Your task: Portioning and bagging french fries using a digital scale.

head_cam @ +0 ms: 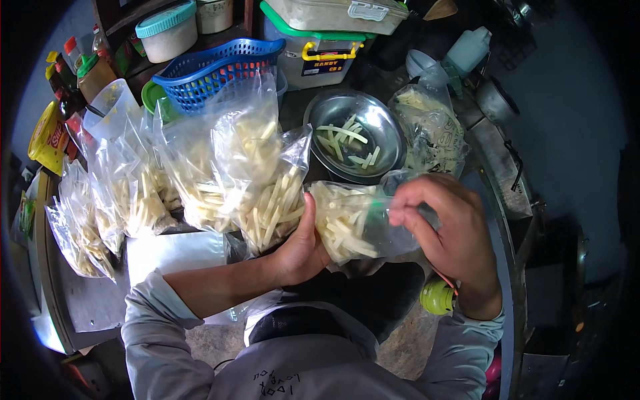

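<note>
A clear plastic bag [345, 220] of pale cut potato sticks lies on its side between my hands. My left hand [302, 245] cups its filled end, thumb up along the plastic. My right hand [445, 225] pinches the loose plastic at the bag's mouth between thumb and fingers. Just beyond, a steel bowl [392, 135] holds a few potato sticks [345, 137]. Close by my left hand stands another filled bag [275, 210], with more filled bags [145, 200] in a row to the left.
A stack of flat plastic bags [175, 252] lies left of my forearm. Behind the row are a blue basket [220, 65] and a storage box [320, 55] with a yellow handle. A bulky clear bag [425, 125] sits right of the bowl. Sauce bottles [70, 100] stand far left.
</note>
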`<state>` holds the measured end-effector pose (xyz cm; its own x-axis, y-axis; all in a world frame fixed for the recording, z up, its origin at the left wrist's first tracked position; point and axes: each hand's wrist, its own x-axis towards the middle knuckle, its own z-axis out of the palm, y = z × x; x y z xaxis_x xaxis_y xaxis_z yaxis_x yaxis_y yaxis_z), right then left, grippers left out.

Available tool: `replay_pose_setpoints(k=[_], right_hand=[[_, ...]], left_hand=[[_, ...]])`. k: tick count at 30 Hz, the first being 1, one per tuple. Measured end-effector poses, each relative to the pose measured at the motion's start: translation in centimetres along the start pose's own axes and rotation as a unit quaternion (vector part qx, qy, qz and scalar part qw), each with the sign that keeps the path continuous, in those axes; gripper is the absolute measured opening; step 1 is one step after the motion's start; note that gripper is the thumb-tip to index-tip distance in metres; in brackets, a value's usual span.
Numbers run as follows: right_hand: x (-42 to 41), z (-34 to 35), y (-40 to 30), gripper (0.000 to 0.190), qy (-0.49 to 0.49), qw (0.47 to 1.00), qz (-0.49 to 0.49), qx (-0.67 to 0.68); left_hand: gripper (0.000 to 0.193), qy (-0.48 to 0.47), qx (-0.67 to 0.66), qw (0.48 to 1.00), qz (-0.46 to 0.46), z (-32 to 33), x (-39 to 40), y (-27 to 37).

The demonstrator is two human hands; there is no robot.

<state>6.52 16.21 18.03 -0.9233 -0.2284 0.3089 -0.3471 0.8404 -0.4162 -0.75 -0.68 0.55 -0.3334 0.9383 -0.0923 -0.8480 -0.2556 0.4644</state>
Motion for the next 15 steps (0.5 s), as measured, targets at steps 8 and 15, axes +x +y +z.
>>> replay_pose_setpoints(k=[8,15], right_hand=[[1.9,0.4,-0.7,0.03,-0.067,0.992,0.011,0.111],[0.9,0.2,-0.2,0.067,-0.242,0.969,0.008,-0.044]], left_hand=[[0.103,-0.061,0.057,0.996,0.012,0.2,-0.7,0.5],[0.107,-0.038,0.088,0.995,0.036,-0.7,-0.5,-0.2]])
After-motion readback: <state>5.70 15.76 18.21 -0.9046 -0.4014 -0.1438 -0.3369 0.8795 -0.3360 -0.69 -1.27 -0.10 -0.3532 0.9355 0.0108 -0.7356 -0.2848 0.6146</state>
